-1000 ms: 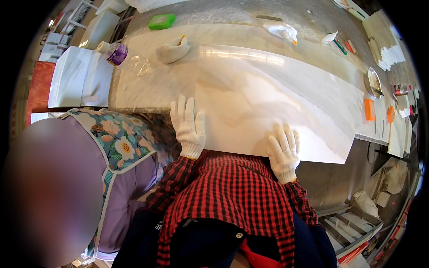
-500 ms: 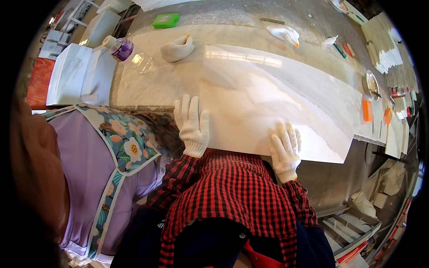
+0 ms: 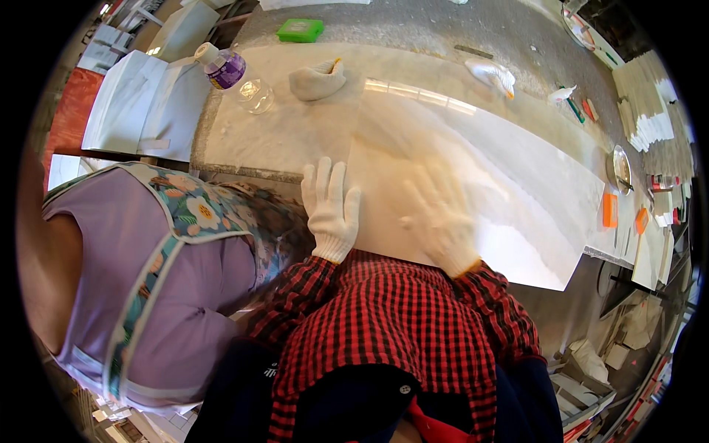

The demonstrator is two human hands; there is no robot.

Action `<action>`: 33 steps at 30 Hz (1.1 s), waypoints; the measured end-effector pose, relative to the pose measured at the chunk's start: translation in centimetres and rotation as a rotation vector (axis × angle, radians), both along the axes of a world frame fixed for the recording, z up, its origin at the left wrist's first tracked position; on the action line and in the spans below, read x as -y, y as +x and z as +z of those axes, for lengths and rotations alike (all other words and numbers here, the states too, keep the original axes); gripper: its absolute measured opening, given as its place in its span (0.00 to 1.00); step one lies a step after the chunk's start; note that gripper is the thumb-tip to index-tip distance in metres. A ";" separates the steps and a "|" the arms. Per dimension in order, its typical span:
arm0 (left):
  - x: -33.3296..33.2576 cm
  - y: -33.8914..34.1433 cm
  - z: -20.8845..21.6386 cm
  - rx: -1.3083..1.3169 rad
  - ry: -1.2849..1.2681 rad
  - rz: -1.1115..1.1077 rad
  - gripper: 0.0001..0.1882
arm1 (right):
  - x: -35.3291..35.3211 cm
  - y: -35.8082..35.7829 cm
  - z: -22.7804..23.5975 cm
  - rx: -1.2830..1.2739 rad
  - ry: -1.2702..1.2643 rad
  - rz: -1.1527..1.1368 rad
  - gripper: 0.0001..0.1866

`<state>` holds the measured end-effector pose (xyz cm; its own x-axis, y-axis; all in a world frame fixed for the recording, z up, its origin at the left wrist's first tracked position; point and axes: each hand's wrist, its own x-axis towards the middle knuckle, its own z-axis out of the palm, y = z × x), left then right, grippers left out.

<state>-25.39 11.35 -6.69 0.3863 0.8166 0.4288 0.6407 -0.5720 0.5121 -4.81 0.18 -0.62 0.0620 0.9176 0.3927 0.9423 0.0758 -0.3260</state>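
A large glossy pale slab with grey-beige veining (image 3: 532,177) lies flat on the worktable, its near edge just in front of my body. My left hand (image 3: 330,214), in a white knitted glove, rests flat at the slab's left edge with fingers stretched out. Over the near part of the slab is my right hand (image 3: 441,221), gloved the same way and blurred by motion; its fingers are spread. Whether the right palm touches the surface I cannot tell. Neither hand holds anything.
Beyond the slab are a loose white glove (image 3: 317,80), a clear bottle with purple label (image 3: 226,70), a green box (image 3: 300,30) and another glove (image 3: 491,76). A metal bowl (image 3: 619,170) and orange pieces (image 3: 610,211) lie right. A person in purple (image 3: 148,244) stands close left.
My right hand has moved left and farther onto the slab from its near edge. My left hand stays by the slab's left edge. The view has shifted slightly; the person at left has changed posture.
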 end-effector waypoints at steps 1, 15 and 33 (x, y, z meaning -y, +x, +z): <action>-0.1 0.0 0.2 0.002 -0.005 -0.002 0.28 | -1.4 -1.1 0.5 0.000 -0.046 0.040 0.31; 0.1 0.0 1.6 0.022 -0.040 -0.020 0.28 | -7.7 -1.5 0.7 0.221 -0.133 0.126 0.36; 0.2 0.2 1.8 0.006 -0.061 -0.006 0.28 | 0.0 12.7 3.3 -0.108 0.101 -0.440 0.21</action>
